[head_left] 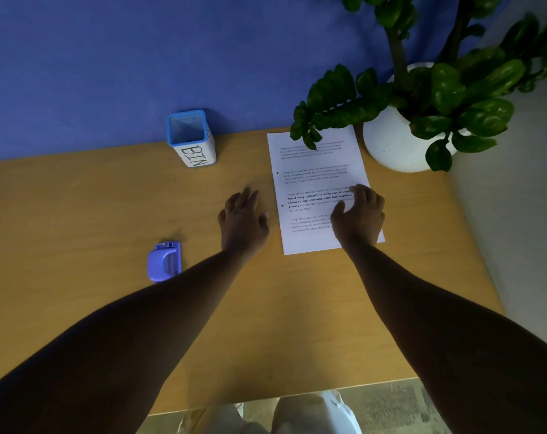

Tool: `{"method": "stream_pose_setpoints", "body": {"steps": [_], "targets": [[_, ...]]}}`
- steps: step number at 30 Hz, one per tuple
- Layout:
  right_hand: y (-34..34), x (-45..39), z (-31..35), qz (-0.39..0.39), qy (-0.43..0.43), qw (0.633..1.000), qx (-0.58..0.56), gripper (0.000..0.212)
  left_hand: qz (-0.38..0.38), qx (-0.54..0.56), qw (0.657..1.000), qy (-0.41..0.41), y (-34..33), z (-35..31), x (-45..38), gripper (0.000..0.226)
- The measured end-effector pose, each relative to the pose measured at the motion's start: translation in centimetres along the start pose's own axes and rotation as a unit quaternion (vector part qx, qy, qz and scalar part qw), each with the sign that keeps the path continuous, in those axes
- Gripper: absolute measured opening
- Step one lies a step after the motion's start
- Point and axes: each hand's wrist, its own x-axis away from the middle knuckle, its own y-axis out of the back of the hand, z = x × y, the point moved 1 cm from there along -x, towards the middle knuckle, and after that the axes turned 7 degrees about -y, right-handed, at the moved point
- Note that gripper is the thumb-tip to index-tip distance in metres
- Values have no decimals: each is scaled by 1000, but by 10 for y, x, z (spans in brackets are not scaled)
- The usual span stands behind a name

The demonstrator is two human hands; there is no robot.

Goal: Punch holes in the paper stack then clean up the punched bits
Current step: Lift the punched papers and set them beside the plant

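Note:
A white paper stack [312, 183] with printed text lies on the wooden table [109, 214], with two dark holes along its left margin. My right hand [358, 214] rests on the stack's lower right part, fingers spread and curled. My left hand [244, 219] lies on the bare table just left of the stack, fingers apart, holding nothing. A purple hole punch [164, 261] sits on the table to the left, apart from both hands. I cannot make out any punched bits on the table.
A small blue-rimmed container [190, 137] labelled BIN stands at the table's back edge against the blue wall. A white pot [394, 145] with a leafy plant stands at the back right, its leaves overhanging the stack's top. The table's right edge runs just past the pot.

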Motion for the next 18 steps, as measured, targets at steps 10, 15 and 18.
{"method": "stream_pose_setpoints", "body": {"steps": [10,15,18], "targets": [[-14,54,59,35,137,990,25,45,-21,-45,998,-39,35,36,31,53],[-23,81,81,72,177,980,49,50,-38,-57,998,-13,51,63,47,51],[-27,96,92,80,194,976,59,50,-51,-55,997,7,62,83,57,49]]}}
